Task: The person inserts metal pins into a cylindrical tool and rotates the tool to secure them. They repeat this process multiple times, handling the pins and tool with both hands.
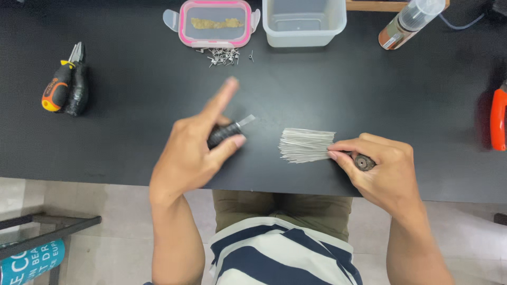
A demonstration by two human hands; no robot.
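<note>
My left hand (198, 150) grips a small black-handled tool with a short metal blade (244, 122), its index finger lifted and blurred. My right hand (377, 166) holds a dark round-ended bundle (363, 162) from which a fan of thin silvery wires (305, 145) spreads to the left over the black table (369, 89). The blade tip sits a short way left of the wire ends, not touching them.
Orange-and-black pliers (66, 84) lie at the left. At the back stand a pink-rimmed lidded box (214, 24), a pile of small metal pieces (224, 56), a white tub (304, 22) and a bottle (411, 22). An orange tool (497, 119) is at the right edge.
</note>
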